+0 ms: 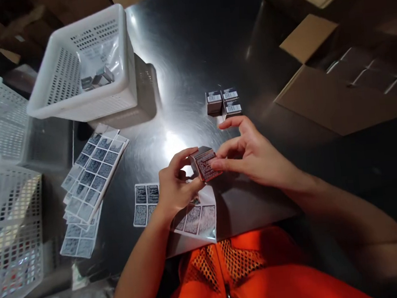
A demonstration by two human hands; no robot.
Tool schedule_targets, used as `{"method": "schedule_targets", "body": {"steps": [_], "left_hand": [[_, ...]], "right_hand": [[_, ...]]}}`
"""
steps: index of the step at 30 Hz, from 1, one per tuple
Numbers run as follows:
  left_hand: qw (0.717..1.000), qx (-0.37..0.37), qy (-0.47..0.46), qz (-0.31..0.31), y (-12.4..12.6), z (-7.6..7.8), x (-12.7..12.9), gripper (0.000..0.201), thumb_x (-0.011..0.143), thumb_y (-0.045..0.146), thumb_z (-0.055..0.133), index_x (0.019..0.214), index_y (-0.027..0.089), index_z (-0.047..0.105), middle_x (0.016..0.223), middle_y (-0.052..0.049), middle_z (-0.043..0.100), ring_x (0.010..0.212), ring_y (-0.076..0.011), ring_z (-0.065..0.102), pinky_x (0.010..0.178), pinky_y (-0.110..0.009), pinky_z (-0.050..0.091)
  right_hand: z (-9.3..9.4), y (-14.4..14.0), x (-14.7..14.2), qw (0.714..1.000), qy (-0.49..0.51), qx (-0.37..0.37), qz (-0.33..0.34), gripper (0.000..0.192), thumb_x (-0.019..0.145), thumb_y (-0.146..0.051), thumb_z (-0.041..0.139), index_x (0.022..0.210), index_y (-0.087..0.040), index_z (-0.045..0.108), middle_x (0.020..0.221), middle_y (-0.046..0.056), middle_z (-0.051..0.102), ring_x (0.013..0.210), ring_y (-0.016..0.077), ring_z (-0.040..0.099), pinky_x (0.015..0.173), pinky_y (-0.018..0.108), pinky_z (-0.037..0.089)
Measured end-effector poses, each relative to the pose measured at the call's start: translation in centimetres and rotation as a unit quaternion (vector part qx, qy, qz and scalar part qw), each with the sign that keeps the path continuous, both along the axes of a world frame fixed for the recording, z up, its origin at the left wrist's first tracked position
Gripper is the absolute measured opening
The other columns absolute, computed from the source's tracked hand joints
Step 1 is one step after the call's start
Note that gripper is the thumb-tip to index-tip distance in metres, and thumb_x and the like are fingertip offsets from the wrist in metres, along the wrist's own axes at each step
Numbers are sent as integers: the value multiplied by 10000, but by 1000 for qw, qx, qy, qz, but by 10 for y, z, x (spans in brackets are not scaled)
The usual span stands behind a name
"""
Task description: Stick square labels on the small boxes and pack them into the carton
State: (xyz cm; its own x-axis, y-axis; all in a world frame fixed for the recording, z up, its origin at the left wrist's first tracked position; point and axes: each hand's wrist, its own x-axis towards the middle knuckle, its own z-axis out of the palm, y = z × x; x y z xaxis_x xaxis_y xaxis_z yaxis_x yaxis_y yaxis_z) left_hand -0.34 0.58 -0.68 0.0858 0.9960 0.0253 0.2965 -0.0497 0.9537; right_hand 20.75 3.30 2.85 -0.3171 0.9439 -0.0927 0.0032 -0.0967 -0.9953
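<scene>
Both hands (174, 184) (251, 155) pinch small box (204, 164) near table edge (234, 227).

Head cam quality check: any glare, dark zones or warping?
Head view: overhead light glares off the shiny steel table, brightest near the small printed box held by the left hand and right hand; right side falls into shadow; white perforated plastic basket leans from wide-angle distortion.

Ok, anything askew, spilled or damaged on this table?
Only the stack of label sheets left of the hands: it is fanned out unevenly, not squared. The small box sits held between left hand and right hand, looking intact.
</scene>
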Motion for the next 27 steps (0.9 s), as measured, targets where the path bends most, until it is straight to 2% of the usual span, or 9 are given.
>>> {"method": "schedule_targets", "body": {"steps": [6, 15, 27], "left_hand": [[1000, 15, -13, 6, -1, -2, 1, 560, 694, 218, 870, 1223, 262, 692, 917, 16, 772, 397, 2, 351, 355, -135, 223], [999, 40, -15, 5, -3, 0, 4, 543, 708, 179, 857, 1213, 267, 679, 898, 34, 775, 385, -1, 357, 347, -142, 264], [999, 43, -14, 11, -5, 0, 5, 546, 711, 196, 869, 1220, 261, 683, 937, 20, 778, 391, 2, 360, 349, -147, 268]], "right_hand": [[2, -1, -3, 1000, 10, -12, -27, 727, 721, -390, 918, 1209, -255, 396, 754, -63, 708, 661, 162, 714, 597, 258, 527], [11, -4, -2, 998, -15, -41, -34, 733, 710, -406, 919, 1214, -266, 405, 777, -42, 709, 699, 204, 736, 613, 302, 541], [11, -4, -2, 998, 17, -53, -24, 666, 733, -312, 893, 1170, -273, 393, 757, -49, 718, 669, 179, 718, 609, 275, 525]]}}
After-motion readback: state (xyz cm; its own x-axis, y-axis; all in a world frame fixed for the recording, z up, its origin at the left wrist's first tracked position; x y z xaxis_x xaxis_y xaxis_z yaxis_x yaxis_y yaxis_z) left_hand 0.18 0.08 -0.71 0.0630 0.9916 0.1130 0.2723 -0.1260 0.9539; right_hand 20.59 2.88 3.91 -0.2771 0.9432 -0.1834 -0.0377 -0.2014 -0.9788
